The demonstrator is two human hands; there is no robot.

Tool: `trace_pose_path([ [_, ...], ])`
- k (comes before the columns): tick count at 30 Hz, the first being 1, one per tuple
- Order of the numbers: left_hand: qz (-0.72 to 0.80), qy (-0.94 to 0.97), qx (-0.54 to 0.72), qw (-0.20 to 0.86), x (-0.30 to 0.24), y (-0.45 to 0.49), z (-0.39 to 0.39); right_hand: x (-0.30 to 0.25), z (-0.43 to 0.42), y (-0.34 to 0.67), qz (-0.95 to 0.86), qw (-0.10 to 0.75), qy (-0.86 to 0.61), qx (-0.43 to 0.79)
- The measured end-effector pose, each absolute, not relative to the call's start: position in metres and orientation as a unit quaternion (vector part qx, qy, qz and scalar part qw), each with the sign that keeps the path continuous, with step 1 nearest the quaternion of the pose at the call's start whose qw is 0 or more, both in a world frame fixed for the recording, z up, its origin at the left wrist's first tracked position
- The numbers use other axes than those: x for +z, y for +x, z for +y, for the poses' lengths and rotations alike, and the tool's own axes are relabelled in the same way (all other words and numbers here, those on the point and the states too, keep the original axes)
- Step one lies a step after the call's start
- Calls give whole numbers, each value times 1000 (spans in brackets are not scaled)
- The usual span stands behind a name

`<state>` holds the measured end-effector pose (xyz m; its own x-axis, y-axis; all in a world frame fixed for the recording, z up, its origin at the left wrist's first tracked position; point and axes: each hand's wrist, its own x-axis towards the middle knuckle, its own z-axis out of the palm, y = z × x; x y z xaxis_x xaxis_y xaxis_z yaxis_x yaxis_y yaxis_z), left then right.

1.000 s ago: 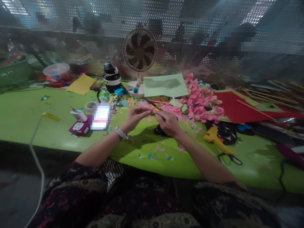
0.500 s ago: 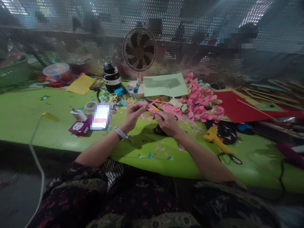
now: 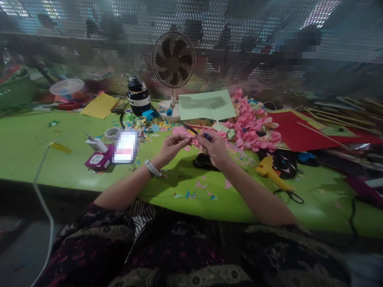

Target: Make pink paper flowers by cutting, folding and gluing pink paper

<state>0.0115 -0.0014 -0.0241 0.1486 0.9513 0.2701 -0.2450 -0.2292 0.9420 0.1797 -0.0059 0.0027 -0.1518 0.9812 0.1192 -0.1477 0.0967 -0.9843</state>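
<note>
You seem to be at a fine paper-shaping step, with both hands almost meeting fingertip to fingertip over the table. Your left hand is drawn into a pinch; a bit of pink paper shows between the two hands, but you cannot tell whether the pinch grips it. Your right hand has its fingers curled on a small blue object; a slim dark tool lies just beyond, perhaps apart from it. The next move probably calls for light, steady fingertip pressure, since thin paper creases easily. Beside you on the right, curled, petal-like pink paper pieces form a loose heap, near a smooth, flat red sheet and a hard yellow glue gun
</note>
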Motion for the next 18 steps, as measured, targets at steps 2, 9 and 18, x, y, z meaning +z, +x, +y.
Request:
trace_pose_path([
  [2,319,542,561,538,-25,11,-1,2,-6,179,-519,525,-393,547],
  [9,302,556,528,567,-25,10,-4,3,-6,179,-515,536,-394,540],
  [18,289,557,529,572,-25,10,-4,-1,-3,179,-546,523,-405,514],
])
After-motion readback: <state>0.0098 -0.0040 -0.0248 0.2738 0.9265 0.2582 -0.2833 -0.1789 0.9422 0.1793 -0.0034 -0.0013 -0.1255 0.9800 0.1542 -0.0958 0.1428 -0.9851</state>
